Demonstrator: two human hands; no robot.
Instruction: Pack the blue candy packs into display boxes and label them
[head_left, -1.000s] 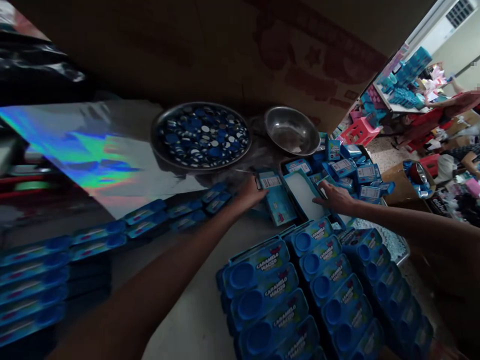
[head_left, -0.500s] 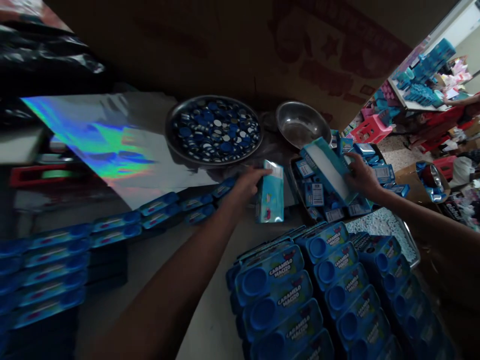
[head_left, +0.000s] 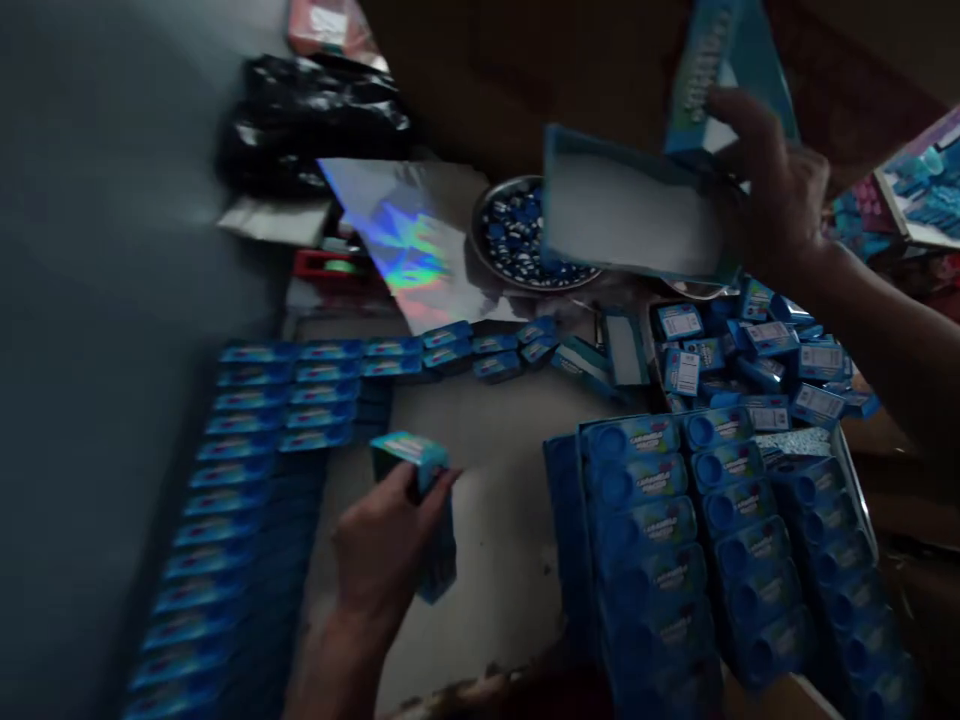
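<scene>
My left hand (head_left: pixel 386 545) is closed round a teal cardboard box (head_left: pixel 420 500), held upright low over the table near the front. My right hand (head_left: pixel 772 185) is raised at the upper right, gripping an open teal box (head_left: pixel 630 210) with a white inside; the box is tilted toward me and hides part of the metal tray behind it. Stacks of blue plastic "Caramelo Macizo" trays (head_left: pixel 697 530) stand at the lower right, between my arms.
A round metal tray of blue and white caps (head_left: pixel 510 235) sits at the back by a holographic sheet (head_left: pixel 405 250). Rows of flat blue packs (head_left: pixel 270 430) line the left. Small blue boxes (head_left: pixel 757 355) are piled at right. A brown cardboard wall (head_left: pixel 525 70) rises behind.
My left hand pulled its teal box from the back of the table down toward me. My right hand lifted the open box high up. The view swung left and down.
</scene>
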